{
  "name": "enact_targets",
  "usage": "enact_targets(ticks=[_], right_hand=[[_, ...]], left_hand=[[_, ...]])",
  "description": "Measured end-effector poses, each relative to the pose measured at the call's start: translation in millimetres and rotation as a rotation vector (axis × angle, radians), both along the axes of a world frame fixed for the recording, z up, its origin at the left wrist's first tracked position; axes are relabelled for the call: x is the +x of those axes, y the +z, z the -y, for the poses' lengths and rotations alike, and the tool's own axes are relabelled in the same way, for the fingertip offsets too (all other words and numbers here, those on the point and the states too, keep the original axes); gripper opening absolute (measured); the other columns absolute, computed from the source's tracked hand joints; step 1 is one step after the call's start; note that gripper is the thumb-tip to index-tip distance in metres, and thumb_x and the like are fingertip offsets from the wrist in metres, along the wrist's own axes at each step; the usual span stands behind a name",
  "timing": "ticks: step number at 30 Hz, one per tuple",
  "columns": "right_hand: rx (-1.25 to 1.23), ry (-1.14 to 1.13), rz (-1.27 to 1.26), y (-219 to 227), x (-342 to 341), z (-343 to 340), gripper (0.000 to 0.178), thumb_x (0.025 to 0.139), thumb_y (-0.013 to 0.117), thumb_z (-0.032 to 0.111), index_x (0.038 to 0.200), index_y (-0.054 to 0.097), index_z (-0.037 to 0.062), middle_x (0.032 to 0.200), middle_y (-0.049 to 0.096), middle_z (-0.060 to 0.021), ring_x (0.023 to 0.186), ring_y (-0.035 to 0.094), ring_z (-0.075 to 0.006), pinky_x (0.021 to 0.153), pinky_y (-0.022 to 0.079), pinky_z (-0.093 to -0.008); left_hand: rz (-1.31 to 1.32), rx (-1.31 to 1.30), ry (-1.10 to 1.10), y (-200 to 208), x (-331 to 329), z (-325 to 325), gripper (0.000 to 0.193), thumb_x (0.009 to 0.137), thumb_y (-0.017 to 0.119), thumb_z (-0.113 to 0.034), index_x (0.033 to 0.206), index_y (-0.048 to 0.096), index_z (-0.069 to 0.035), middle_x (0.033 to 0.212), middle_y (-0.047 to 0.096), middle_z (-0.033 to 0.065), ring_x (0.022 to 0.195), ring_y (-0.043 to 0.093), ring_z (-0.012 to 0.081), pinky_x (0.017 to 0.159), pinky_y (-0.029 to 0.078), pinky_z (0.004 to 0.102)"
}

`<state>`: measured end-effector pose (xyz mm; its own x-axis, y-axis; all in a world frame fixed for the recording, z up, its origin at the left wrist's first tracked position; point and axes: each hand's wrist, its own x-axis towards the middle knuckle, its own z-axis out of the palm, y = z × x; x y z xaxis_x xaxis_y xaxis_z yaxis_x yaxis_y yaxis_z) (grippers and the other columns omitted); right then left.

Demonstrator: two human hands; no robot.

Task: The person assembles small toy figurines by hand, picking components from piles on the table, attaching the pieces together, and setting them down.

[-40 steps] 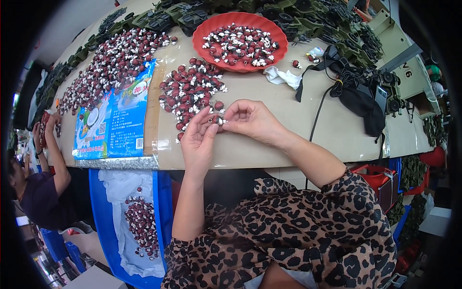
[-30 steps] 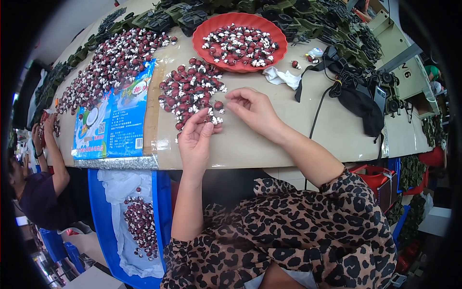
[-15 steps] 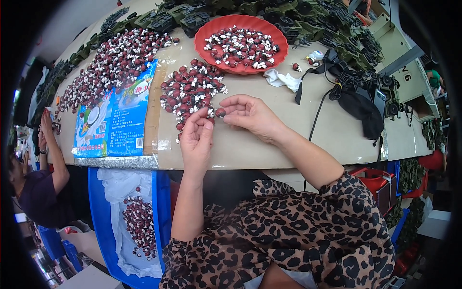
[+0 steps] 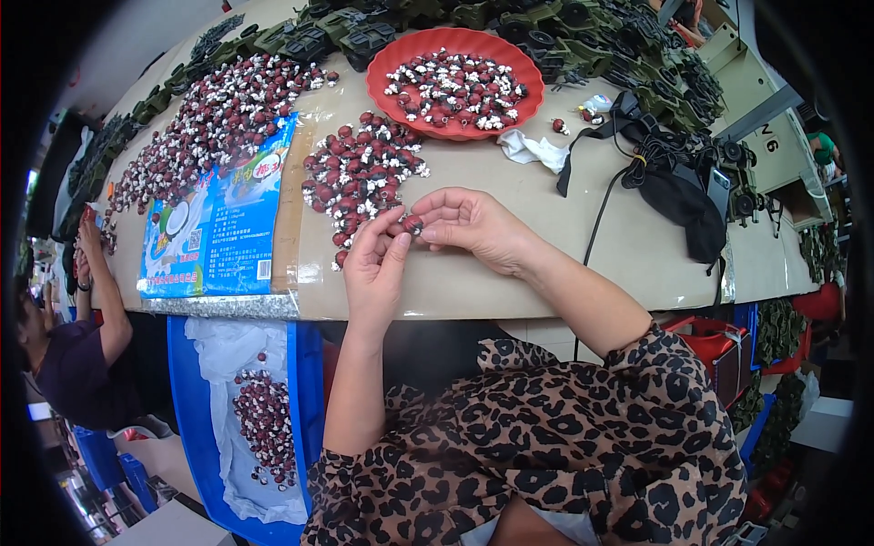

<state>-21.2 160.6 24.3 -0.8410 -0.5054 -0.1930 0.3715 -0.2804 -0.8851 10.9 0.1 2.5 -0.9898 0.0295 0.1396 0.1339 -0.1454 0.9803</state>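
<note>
Both my hands meet over the near part of the table, fingertips almost touching. A small dark-red and black ball-shaped piece [image 4: 413,224] sits between them. My right hand [image 4: 478,229] pinches this piece between thumb and fingers. My left hand [image 4: 376,268] is closed at the fingertips against its left side; what else it may hold is hidden. Just beyond lies a loose pile of similar red, black and white pieces [image 4: 357,173]. Farther back, a red scalloped bowl [image 4: 381,75] contains many more of them.
A larger heap of pieces [image 4: 232,109] spreads left, beside a blue printed sheet [image 4: 228,238]. Green toy vehicles [image 4: 583,45] line the back. Black straps and cables [image 4: 674,196] lie right. Below the edge is a blue bin [image 4: 205,455]. A co-worker [image 4: 86,364] works at far left.
My right hand has moved slightly left, bringing its ball-shaped piece up against my left fingertips. The piles and the bowl look much the same.
</note>
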Motion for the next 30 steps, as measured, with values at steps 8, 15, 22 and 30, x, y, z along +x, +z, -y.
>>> enact_targets(ticks=[8,15,22,30], right_hand=[[-0.003,0.005,-0.036,-0.1,2.0,1.8,0.029,0.077,0.060,0.005,0.103,0.050,-0.0016,0.093,0.055,-0.0080,0.081,0.055,-0.0108,0.074,0.047,-0.0224],[-0.062,0.012,0.138,-2.0,1.1,0.4,0.025,0.080,0.057,0.007,0.103,0.052,-0.0021,0.084,0.059,-0.0074,0.072,0.059,-0.0110,0.065,0.050,-0.0215],[-0.087,0.050,0.176,-3.8,0.3,-0.3,0.023,0.081,0.055,0.008,0.102,0.054,-0.0024,0.084,0.059,-0.0071,0.072,0.059,-0.0105,0.064,0.051,-0.0208],[-0.141,0.082,0.164,-7.0,0.9,0.9,0.021,0.083,0.053,0.008,0.101,0.053,-0.0021,0.083,0.058,-0.0072,0.073,0.059,-0.0114,0.066,0.050,-0.0208]], left_hand=[[-0.022,-0.012,0.008,-1.8,-0.8,0.3,0.025,0.080,0.054,0.001,0.105,0.053,0.001,0.086,0.045,0.0009,0.068,0.043,0.0030,0.064,0.037,0.0151],[-0.040,-0.005,0.010,0.2,-0.6,0.6,0.027,0.079,0.055,0.001,0.105,0.052,0.002,0.087,0.046,0.0023,0.068,0.043,0.0035,0.064,0.037,0.0152],[-0.039,-0.005,-0.016,1.9,-0.3,0.6,0.027,0.079,0.054,0.002,0.106,0.052,0.002,0.089,0.046,0.0028,0.068,0.044,0.0036,0.065,0.038,0.0161],[-0.081,0.000,-0.032,2.2,-0.4,0.8,0.026,0.078,0.055,0.002,0.105,0.053,0.002,0.089,0.045,0.0022,0.068,0.045,0.0038,0.064,0.038,0.0163]])
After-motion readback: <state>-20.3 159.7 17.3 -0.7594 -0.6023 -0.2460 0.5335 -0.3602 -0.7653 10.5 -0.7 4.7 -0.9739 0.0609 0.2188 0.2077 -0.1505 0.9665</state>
